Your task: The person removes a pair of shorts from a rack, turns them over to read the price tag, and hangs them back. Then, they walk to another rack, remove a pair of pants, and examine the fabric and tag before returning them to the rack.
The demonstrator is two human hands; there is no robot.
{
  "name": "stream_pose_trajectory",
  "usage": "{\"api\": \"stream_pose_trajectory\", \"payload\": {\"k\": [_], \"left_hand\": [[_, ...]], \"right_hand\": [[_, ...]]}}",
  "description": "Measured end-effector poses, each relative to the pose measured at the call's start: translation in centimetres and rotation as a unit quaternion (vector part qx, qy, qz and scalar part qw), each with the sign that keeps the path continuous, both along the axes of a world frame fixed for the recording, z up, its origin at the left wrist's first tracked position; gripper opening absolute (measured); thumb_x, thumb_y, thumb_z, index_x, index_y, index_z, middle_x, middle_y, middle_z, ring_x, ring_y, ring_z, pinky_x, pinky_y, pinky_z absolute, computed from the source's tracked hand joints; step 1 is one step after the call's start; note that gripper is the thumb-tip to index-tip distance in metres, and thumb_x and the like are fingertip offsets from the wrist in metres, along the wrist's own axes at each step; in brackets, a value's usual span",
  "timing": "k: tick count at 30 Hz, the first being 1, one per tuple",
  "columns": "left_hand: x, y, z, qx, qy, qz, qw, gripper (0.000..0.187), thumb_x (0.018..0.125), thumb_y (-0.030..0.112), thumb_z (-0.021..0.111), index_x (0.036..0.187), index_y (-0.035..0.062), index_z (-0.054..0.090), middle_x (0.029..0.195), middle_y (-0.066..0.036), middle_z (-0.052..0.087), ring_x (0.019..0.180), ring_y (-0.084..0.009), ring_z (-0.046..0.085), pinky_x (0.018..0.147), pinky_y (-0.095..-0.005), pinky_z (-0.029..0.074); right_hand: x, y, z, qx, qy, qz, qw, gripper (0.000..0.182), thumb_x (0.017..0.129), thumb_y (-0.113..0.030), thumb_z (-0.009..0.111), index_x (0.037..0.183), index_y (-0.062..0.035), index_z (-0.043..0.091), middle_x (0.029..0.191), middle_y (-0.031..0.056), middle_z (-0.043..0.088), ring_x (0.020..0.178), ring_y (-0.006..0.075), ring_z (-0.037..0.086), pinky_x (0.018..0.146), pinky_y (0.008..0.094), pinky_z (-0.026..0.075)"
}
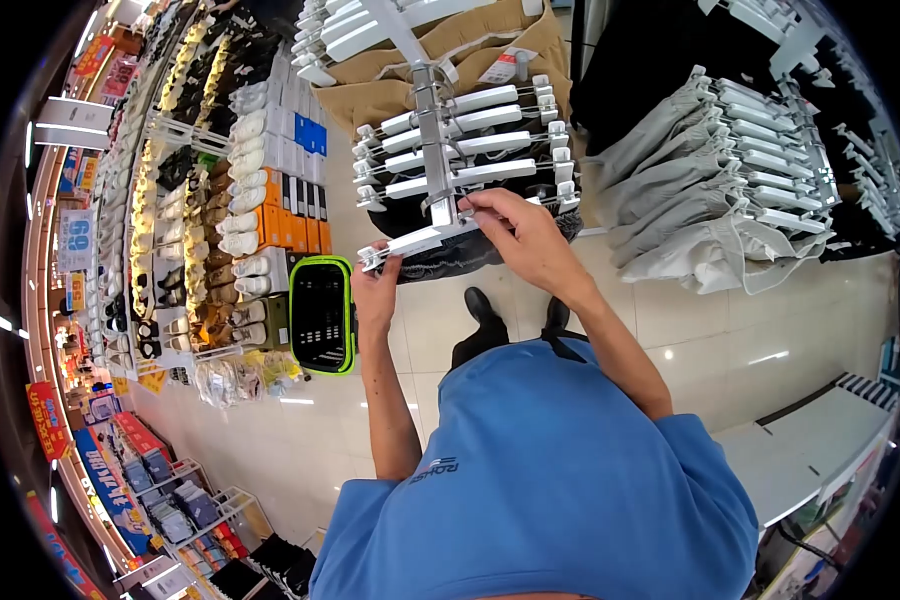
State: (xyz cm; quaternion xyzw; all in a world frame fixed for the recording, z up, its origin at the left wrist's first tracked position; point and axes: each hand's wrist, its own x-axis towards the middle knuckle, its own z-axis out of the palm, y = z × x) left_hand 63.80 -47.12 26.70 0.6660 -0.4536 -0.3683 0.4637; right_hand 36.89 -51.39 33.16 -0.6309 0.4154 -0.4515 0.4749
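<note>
A: Where to look for the hanger (415,241)?

B: Across the near end of the rail (430,110), a little askew, with a dark garment (450,258) clipped below.

A: And the hands?

B: Left hand (375,285), left of the rail: gripping the hanger's outer end, thumb and fingers round it by the clip (370,258). Right hand (530,245), at the near tip of the rail: fingers curled in, covering the likely spot of the hook. Pinching or merely touching? Impossible to tell.

A: Heavy or light?

B: Light, most likely. Thin plastic by the look of it, stiff along its length. Different story for the garment: soft, floppy, probably heavier than the hanger and apt to swing.

A: Slippery?

B: Smooth, so perhaps slightly slick, but easy to keep by the ends. Likely weakest at the clips; no hard twisting there.

A: Best place to take hold?

B: Near the middle, for balance, or by one end and the hook together, for steering. No tugging at the cloth: might slip free.

A: Anything close by?

B: More white hangers (485,100), packed farther along the rail; beyond those, tan clothes (370,98). Watch for snagging. Well apart: a green-rimmed basket (353,320) left of the rail, and grey clothes (660,165) to its right.
</note>
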Motion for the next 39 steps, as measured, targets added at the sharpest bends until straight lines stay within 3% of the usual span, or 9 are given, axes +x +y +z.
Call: {"api": "stream_pose_trajectory", "payload": {"k": [8, 12, 13, 17, 23, 39], "left_hand": [[-0.3, -0.6, 1.2, -0.040, -0.032, -0.015, 0.999, 0.029, 0.095, 0.011, 0.068, 0.120, -0.0003, 0.059, 0.108, -0.006, 0.065, 0.095, -0.0106, 0.059, 0.083, -0.0243, 0.049], [-0.7, -1.0, 1.6, -0.059, -0.034, -0.016, 0.998, 0.032, 0.096, 0.009, 0.065, 0.126, -0.0008, 0.058, 0.117, -0.011, 0.065, 0.106, -0.0140, 0.060, 0.091, -0.0259, 0.049], [-0.7, -1.1, 1.6, -0.059, -0.027, -0.019, 0.998, 0.033, 0.096, 0.009, 0.065, 0.127, -0.0010, 0.057, 0.118, -0.011, 0.065, 0.108, -0.0146, 0.059, 0.092, -0.0262, 0.048], [-0.9, -1.7, 1.6, -0.054, -0.015, -0.026, 0.998, 0.037, 0.098, 0.009, 0.063, 0.132, -0.0019, 0.054, 0.122, -0.014, 0.064, 0.114, -0.0163, 0.058, 0.097, -0.0272, 0.047], [-1.2, -2.6, 1.5, -0.049, -0.017, -0.031, 0.998, 0.037, 0.098, 0.009, 0.062, 0.133, -0.0017, 0.053, 0.123, -0.013, 0.064, 0.114, -0.0162, 0.058, 0.098, -0.0278, 0.046], [-2.1, -1.6, 1.7, -0.048, -0.026, 0.011, 0.998, 0.042, 0.096, 0.010, 0.066, 0.133, -0.0021, 0.053, 0.125, -0.012, 0.063, 0.115, -0.0182, 0.059, 0.099, -0.0302, 0.046]], "right_hand": [[-0.4, 0.7, 0.3, -0.069, 0.018, -0.031, 0.997, 0.025, 0.098, -0.009, 0.055, 0.119, -0.0013, 0.064, 0.118, 0.0130, 0.067, 0.105, 0.0312, 0.065, 0.091, 0.0355, 0.051], [-1.5, 1.3, -0.7, -0.106, -0.001, -0.077, 0.991, 0.021, 0.096, -0.003, 0.055, 0.114, -0.0001, 0.067, 0.114, 0.0126, 0.069, 0.101, 0.0280, 0.067, 0.086, 0.0312, 0.052], [-1.8, 1.4, -1.2, -0.135, -0.016, -0.093, 0.986, 0.020, 0.095, 0.002, 0.055, 0.109, 0.0007, 0.068, 0.107, 0.0121, 0.070, 0.095, 0.0230, 0.070, 0.080, 0.0284, 0.054], [-3.6, 3.2, -2.5, -0.019, -0.078, -0.086, 0.993, 0.019, 0.096, 0.003, 0.052, 0.106, 0.0016, 0.068, 0.097, 0.0104, 0.071, 0.085, 0.0158, 0.070, 0.074, 0.0273, 0.055], [-5.9, 5.1, -4.8, 0.053, -0.077, -0.106, 0.990, 0.019, 0.098, -0.001, 0.052, 0.111, 0.0017, 0.066, 0.097, 0.0101, 0.071, 0.083, 0.0146, 0.068, 0.075, 0.0264, 0.053], [-8.2, 4.8, -8.2, 0.129, -0.142, -0.217, 0.957, 0.020, 0.103, -0.006, 0.049, 0.112, 0.0021, 0.064, 0.097, 0.0062, 0.068, 0.081, 0.0111, 0.065, 0.076, 0.0229, 0.049]]}}
